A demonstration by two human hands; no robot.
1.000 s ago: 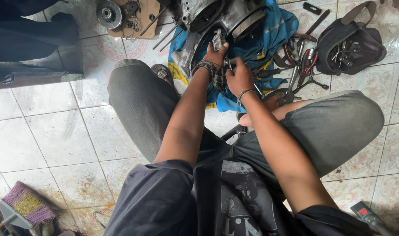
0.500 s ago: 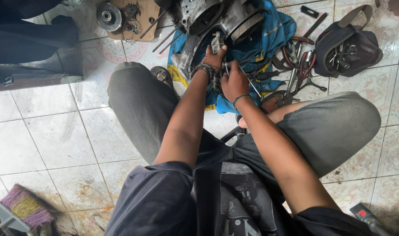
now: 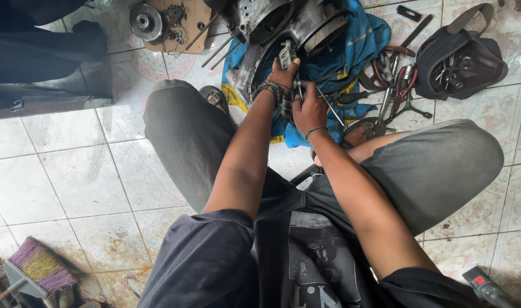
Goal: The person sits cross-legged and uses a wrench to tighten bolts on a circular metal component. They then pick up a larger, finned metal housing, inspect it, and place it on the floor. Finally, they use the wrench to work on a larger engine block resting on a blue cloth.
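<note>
Left hand (image 3: 282,75) grips metal part (image 3: 287,54) — right hand (image 3: 309,108) just beside.

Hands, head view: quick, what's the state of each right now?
Left hand: closed around a small metal part at the engine casing.
Right hand: closed on a thin metal tool; which kind cannot be told.

The cloth (image 3: 351,48) under the grey metal engine part (image 3: 283,23) was blue with yellow patches, the shorts (image 3: 443,165) were grey, the shirt (image 3: 306,262) was black with a pale print, the floor tiles (image 3: 55,171) were off-white, and the brush (image 3: 41,268) at eight o'clock was purple and yellow.
</note>
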